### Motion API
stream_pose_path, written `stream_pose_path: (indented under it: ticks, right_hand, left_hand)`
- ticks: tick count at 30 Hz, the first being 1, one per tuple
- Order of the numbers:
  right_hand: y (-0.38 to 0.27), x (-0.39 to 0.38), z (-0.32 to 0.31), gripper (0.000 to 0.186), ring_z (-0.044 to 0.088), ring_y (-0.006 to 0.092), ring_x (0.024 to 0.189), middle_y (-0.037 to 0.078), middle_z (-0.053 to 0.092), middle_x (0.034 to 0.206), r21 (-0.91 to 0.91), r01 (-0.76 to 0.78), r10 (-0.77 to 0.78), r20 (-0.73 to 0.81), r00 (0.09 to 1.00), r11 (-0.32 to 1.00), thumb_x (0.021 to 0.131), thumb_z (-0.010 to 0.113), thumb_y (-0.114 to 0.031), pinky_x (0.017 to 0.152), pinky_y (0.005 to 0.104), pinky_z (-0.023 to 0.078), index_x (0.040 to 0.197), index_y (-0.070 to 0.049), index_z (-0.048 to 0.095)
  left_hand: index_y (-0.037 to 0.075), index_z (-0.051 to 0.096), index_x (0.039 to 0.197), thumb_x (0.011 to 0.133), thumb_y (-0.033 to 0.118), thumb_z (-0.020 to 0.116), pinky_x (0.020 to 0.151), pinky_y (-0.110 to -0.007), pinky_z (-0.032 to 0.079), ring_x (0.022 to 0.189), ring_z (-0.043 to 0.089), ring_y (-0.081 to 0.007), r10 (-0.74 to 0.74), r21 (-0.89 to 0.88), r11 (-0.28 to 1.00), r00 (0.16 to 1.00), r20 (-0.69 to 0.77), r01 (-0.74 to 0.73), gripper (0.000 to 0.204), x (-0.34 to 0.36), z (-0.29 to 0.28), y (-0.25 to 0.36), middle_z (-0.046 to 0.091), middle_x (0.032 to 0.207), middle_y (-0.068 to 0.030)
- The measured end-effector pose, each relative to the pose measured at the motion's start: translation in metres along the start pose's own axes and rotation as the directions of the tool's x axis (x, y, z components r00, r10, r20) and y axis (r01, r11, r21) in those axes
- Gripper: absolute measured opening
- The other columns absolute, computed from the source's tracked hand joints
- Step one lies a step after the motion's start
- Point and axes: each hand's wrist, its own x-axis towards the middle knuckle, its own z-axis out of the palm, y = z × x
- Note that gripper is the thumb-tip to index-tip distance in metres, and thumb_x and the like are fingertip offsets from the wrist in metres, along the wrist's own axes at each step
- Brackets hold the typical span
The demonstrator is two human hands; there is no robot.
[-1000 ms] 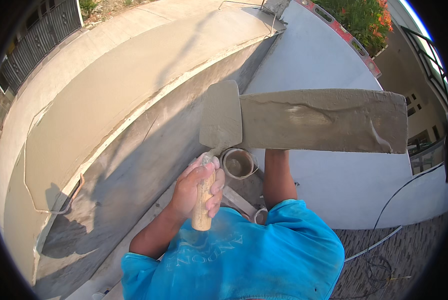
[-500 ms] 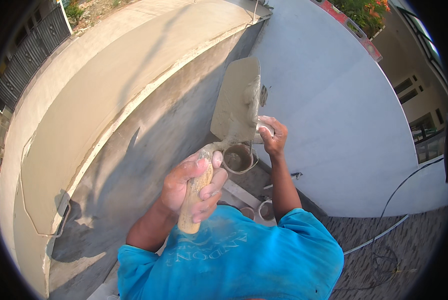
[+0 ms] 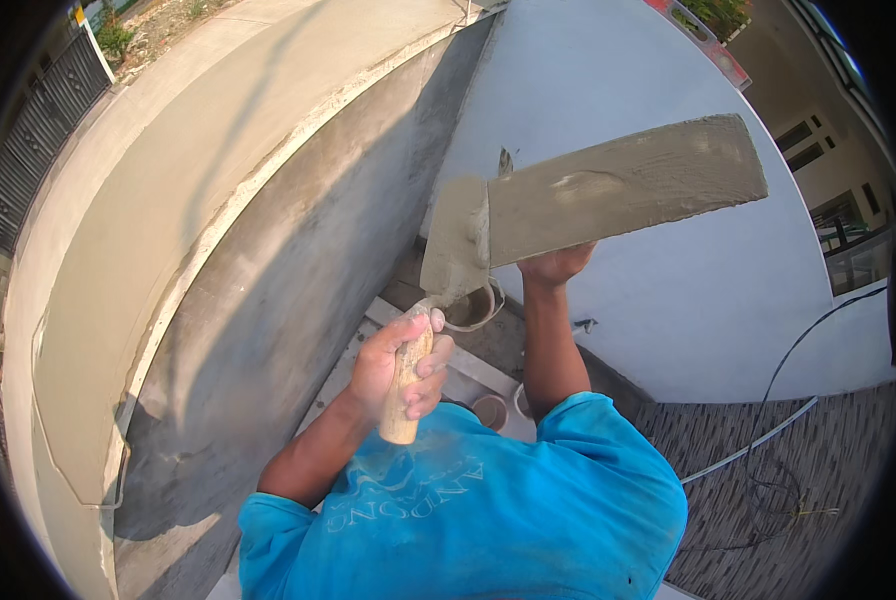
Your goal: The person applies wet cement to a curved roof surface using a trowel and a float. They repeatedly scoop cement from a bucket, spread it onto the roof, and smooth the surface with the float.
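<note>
My left hand [image 3: 405, 368] is closed around the pale wooden handle of a trowel [image 3: 456, 240]. The trowel's flat blade is coated in grey mortar and points away from me. My right hand [image 3: 560, 264] holds a long plastering float [image 3: 628, 180] from below, its fingers mostly hidden under the board. Wet mortar covers the float's upturned face, with a small raised smear near the middle. The trowel blade's right edge meets the left end of the float, and a ridge of mortar stands along that edge.
Below the tools stands a bucket [image 3: 473, 305], with another round container [image 3: 490, 410] nearer me. A grey rendered wall [image 3: 298, 230] rises on the left, a smooth pale wall [image 3: 688, 300] on the right. A tap [image 3: 585, 325] juts from the right wall; a black cable [image 3: 783, 385] hangs farther right.
The float has turned from edge-on to flat, face up, extending to the right. My right hand has gone beneath it. The trowel stays in my left hand, its blade now against the float's end.
</note>
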Motion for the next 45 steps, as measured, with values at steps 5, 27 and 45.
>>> stream_pose_path:
  ticks: [5,27,45]
  right_hand:
    - [0.012,-0.022,0.005,0.04,0.063,0.0131,0.08,0.006,0.068,0.09,-0.254,-0.155,0.149,-0.043,0.988,0.955,0.096,0.062,-0.034,0.07,0.0275,0.05,0.109,0.004,0.064]
    - [0.02,-0.034,-0.018,0.045,0.066,0.0199,0.087,0.011,0.066,0.103,0.077,-0.126,0.125,0.014,0.992,0.989,0.096,0.06,-0.035,0.073,0.0339,0.055,0.122,0.001,0.056]
    - [-0.033,-0.041,-0.012,0.031,0.053,0.0118,0.07,0.006,0.056,0.083,-0.244,-0.497,0.497,-0.067,0.865,0.833,0.097,0.058,-0.031,0.065,0.0296,0.047,0.11,-0.004,0.048]
  left_hand:
    - [0.011,0.045,0.115,0.103,0.03,0.039,0.036,-0.036,0.047,0.044,0.051,-0.0181,-0.044,-0.034,0.998,0.994,0.098,0.048,0.023,-0.005,0.027,-0.009,0.049,0.072,-0.0082]
    - [0.01,0.046,0.115,0.104,0.033,0.038,0.037,-0.036,0.047,0.045,0.05,-0.0183,0.012,-0.106,0.994,1.0,0.007,-0.011,0.026,-0.003,-0.019,-0.002,0.047,0.073,-0.0071]
    - [0.008,0.046,0.101,0.09,0.014,0.066,0.063,-0.03,0.049,0.069,0.056,-0.012,0.408,0.759,-0.43,0.645,0.647,-0.489,0.024,0.046,-0.009,0.098,0.061,0.084,-0.0059]
